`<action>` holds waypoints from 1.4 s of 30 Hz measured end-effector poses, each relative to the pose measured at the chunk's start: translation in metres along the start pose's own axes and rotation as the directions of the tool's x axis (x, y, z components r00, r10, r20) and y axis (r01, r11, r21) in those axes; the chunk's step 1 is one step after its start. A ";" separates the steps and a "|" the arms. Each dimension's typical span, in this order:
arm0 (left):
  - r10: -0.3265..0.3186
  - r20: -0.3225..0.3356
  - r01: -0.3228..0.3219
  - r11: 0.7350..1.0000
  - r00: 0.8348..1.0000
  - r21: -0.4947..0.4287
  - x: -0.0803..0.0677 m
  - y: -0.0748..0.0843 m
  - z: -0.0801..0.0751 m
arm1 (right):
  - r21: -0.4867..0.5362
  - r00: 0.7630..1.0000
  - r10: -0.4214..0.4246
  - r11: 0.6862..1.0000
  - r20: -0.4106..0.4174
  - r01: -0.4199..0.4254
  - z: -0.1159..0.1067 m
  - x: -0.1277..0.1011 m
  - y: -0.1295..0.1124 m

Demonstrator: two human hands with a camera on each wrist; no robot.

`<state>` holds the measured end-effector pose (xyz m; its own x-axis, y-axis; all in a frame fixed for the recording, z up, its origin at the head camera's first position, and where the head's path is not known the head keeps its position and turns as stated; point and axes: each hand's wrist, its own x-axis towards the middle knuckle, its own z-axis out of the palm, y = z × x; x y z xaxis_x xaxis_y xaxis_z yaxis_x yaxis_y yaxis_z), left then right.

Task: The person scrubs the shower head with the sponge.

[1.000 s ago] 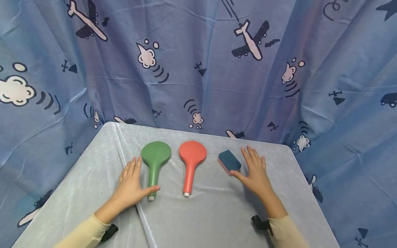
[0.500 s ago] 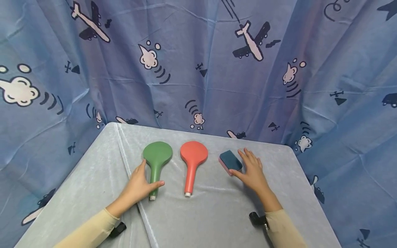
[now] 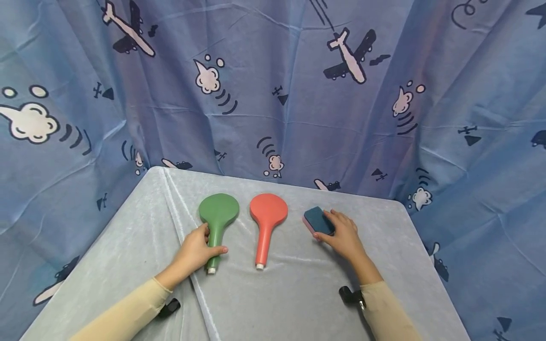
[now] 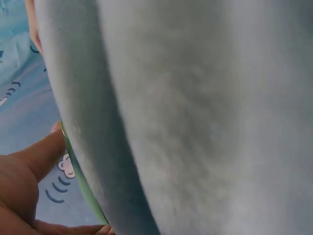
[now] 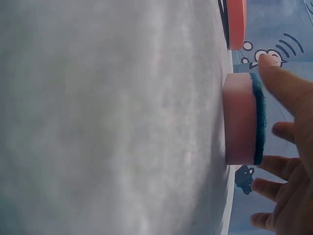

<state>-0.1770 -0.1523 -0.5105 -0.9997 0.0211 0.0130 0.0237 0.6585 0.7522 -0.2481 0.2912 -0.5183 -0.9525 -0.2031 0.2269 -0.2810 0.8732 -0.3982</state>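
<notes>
Three items in row on grey table cloth (image 3: pixel 298 293), backdrop curtain (image 3: pixel 298 104) just behind. Red shower head (image 3: pixel 267 222) lies in middle, untouched, between my hands. My left hand (image 3: pixel 197 250): fingers + thumb curled round handle of green shower head (image 3: pixel 216 221), head end pointing to far edge. My right hand (image 3: pixel 344 236): fingers curved over sponge (image 3: pixel 318 220), thumb at near side; grip firmness unclear. Bare cloth toward near edge + both sides.
</notes>
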 end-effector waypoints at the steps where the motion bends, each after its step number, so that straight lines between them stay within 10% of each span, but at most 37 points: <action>1: -0.003 0.004 0.003 1.000 1.000 -0.007 0.001 0.001 0.000 | -0.001 1.000 0.008 1.000 0.014 -0.008 0.001 0.001 0.001; 11: -0.114 0.030 0.114 0.993 0.993 -0.001 0.007 0.002 -0.005 | -0.012 0.998 0.049 0.999 0.042 -0.048 0.004 0.000 -0.002; 19: -0.227 0.097 0.244 0.942 0.969 -0.231 0.007 0.004 -0.010 | -0.048 0.998 0.054 0.997 0.035 -0.052 0.002 0.000 -0.004; 30: -0.259 0.060 0.259 0.861 0.964 -0.438 0.004 0.001 -0.009 | 0.036 0.995 0.102 0.994 0.010 -0.102 -0.002 -0.004 -0.006; 42: -0.196 -0.021 0.161 0.861 0.980 -0.482 0.003 0.022 -0.030 | 0.187 0.984 0.001 0.982 -0.178 0.033 -0.024 -0.009 -0.023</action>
<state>-0.1799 -0.1605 -0.4736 -0.9849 -0.1241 -0.1204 -0.1445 0.2078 0.9674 -0.2306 0.2834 -0.4896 -0.9167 -0.1198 0.3811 -0.3288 0.7681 -0.5494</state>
